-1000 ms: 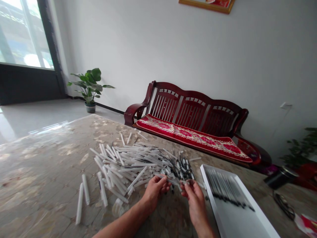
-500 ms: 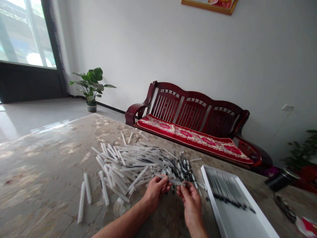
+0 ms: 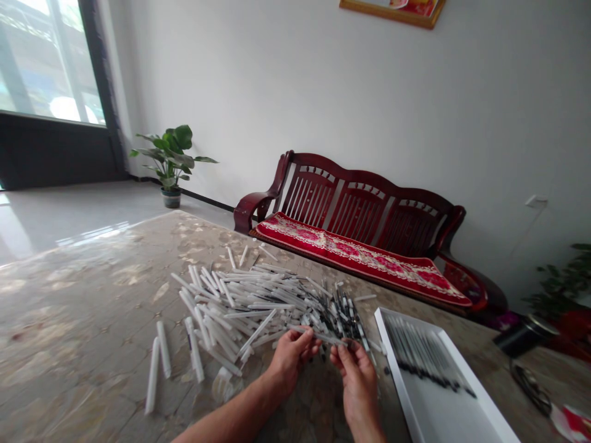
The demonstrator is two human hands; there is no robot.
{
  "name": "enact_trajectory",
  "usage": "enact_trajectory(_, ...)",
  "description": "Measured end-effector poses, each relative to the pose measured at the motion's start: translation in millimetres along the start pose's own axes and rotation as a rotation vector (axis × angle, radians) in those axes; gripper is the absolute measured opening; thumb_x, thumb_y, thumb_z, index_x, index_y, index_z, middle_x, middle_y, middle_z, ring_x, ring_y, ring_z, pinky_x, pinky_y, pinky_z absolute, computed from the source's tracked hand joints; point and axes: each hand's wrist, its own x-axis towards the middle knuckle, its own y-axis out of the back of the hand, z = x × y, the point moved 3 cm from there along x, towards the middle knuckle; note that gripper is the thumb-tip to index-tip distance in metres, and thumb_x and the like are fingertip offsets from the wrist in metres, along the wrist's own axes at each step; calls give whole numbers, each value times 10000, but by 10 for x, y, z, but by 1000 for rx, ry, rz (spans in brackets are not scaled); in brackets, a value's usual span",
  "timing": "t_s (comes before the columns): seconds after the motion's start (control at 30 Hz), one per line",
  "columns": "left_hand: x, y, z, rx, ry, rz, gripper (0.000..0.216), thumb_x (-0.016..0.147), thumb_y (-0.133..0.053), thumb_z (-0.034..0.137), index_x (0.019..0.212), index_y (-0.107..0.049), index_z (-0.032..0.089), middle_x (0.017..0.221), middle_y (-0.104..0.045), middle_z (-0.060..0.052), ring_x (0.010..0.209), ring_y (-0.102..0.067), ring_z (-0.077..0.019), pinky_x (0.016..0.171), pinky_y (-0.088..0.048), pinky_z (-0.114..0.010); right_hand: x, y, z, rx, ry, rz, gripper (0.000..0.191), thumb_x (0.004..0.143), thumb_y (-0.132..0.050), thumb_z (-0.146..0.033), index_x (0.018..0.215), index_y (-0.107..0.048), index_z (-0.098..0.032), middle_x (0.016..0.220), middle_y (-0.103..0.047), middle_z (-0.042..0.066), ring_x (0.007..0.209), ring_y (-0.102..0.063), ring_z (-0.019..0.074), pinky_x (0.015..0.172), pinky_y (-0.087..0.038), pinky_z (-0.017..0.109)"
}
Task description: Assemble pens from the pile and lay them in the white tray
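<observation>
Between my two hands a slim translucent pen (image 3: 327, 338) lies nearly level over the table's near side. My left hand (image 3: 293, 355) is closed on its left part with thumb and fingers. At its right end, my right hand (image 3: 354, 363) pinches it between thumb and fingertips. Just beyond the hands spreads a heap of white pen barrels (image 3: 244, 301). Dark-tipped pen parts (image 3: 344, 307) gather at the heap's right side. Right of my right hand stands a white tray (image 3: 455, 418), holding a row of clear pens with black ends (image 3: 427, 351).
A patterned tablecloth (image 3: 92, 326) covers the table. Two loose barrels (image 3: 152, 375) lie at the left. A black cylinder (image 3: 526, 335) and a dark cable (image 3: 530, 387) are right of the tray. Behind the table stands a red wooden bench (image 3: 360, 203); a potted plant (image 3: 170, 154) is further left.
Almost nothing differs. Both hands keep hold of the pen in nearly the same place, and the heap and tray look the same.
</observation>
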Motion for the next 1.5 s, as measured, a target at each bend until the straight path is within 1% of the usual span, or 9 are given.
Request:
enact_trajectory(0.4,-9,2,-39,46,-60,-46,429,488,-924,390,722,-672,134,617,-699,-10,583,-652,-111,567,-512,-188,-4,-46,-12,-10,-45,-20,512,495,-889,-479,841,-688,-159,737,-729,-8,667,-681,170,616,-568,265)
enact_trajectory(0.6,-27,-13,19,116,-173,-116,397,518,-910,383,735,-674,149,630,-710,-7,600,-665,-141,590,-536,-237,-75,-86,-26,166,-207,49,544,365,-958,-388,780,-695,-155,678,-734,-18,608,-685,137,546,-570,214)
enact_trajectory(0.77,-36,-58,87,193,-270,-215,362,562,-885,395,736,-696,140,624,-715,-23,587,-660,-154,585,-542,-261,-83,-88,-56,277,-395,9,506,310,-981,-255,725,-712,-148,656,-743,-1,601,-697,137,523,-574,194)
enact_trajectory(1.1,-29,-26,1,363,-306,-183,343,584,-861,388,765,-723,131,629,-711,-34,548,-614,-134,549,-504,-239,-207,-293,5,406,-327,-144,369,551,-925,-315,830,-721,-186,777,-760,-23,628,-670,79,503,-507,137)
enact_trajectory(1.2,-26,-41,-34,407,-296,-218,476,514,-885,374,896,-716,145,726,-718,-33,511,-590,-123,485,-495,-243,-45,-118,-119,336,-279,-68,394,558,-910,-356,847,-697,-194,769,-753,-17,637,-683,114,457,-478,157)
enact_trajectory(1.3,-33,-34,-51,456,-300,-186,548,537,-851,387,1008,-675,170,831,-710,-41,545,-616,-142,445,-480,-241,356,267,-458,201,-187,-12,401,543,-888,-360,840,-676,-193,739,-734,-6,607,-673,132,436,-457,175)
enact_trajectory(1.37,-46,-20,-41,513,-320,-157,462,614,-784,404,996,-662,175,857,-708,-51,580,-635,-155,449,-470,-237,700,578,-750,-17,-89,11,355,610,-817,-384,870,-671,-191,726,-716,1,578,-648,123,441,-447,182)
enact_trajectory(1.43,-59,-6,-21,582,-347,-139,380,665,-724,405,965,-660,180,879,-711,-57,600,-640,-158,467,-464,-236,1027,872,-1002,-414,-22,91,302,687,-723,-429,868,-654,-197,670,-679,-18,535,-612,111,445,-435,186)
enact_trajectory(1.5,-67,0,-4,670,-357,-130,324,694,-678,401,934,-666,183,870,-715,-55,597,-633,-158,474,-449,-234,1286,1074,-1144,-549,-6,126,270,695,-709,-410,832,-645,-186,613,-640,-28,486,-565,102,428,-392,183)
